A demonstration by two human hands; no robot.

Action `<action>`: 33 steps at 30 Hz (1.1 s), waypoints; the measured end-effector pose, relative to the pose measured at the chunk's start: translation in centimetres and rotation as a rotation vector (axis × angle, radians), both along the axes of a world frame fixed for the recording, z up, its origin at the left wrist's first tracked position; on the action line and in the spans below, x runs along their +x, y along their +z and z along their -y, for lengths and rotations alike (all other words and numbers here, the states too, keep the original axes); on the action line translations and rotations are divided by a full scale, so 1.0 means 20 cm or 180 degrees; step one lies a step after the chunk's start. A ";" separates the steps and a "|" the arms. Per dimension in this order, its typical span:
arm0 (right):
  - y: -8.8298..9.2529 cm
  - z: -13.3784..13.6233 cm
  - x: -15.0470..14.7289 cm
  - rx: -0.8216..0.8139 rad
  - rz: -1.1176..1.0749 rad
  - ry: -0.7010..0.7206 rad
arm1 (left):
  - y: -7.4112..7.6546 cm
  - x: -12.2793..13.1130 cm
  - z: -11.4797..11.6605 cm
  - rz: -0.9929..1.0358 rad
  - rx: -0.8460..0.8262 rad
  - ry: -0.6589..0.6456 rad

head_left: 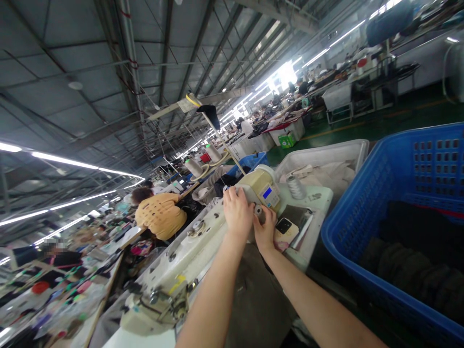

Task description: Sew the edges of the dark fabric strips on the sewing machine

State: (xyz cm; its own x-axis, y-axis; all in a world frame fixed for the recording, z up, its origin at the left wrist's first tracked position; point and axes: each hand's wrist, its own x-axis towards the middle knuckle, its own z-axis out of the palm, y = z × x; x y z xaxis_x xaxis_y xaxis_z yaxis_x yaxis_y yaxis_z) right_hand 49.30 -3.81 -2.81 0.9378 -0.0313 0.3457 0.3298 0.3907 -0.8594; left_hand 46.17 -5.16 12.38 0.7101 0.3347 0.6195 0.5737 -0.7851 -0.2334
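Nearest lies the cream sewing machine (181, 261), with its needle end towards the camera. At its far end, the left hand (237, 210) rests on top with fingers bent. The right hand (264, 232) cups a grey round part (258, 210); how firmly either hand grips cannot be told. Just beyond them sit the control box (267, 192), a phone (284, 227) and a blue crate (398, 193).

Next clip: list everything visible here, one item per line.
sewing machine: one, cream, centre
control box: one, cream with blue display, on machine's far end
thread cone: one, grey, beside control box
phone: one, pale case, on table
basket: one, blue, right, holding dark fabric
bin: one, white, behind basket
co-worker: one, yellow top, left
left hand: one, bare, resting on machine
right hand: one, bare, touching machine under control box
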 end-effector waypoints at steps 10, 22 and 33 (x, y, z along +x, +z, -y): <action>0.00 0.00 0.00 -0.0155 0.0128 -0.0031 | 0.01 0.00 0.01 -0.0103 0.0102 0.0083; -0.01 0.00 0.00 -0.0128 0.0231 -0.0053 | 0.01 -0.01 0.02 -0.0108 0.0084 0.0074; -0.03 0.00 0.00 -0.0148 0.0186 -0.0072 | 0.00 -0.01 0.00 -0.0066 0.0072 0.0026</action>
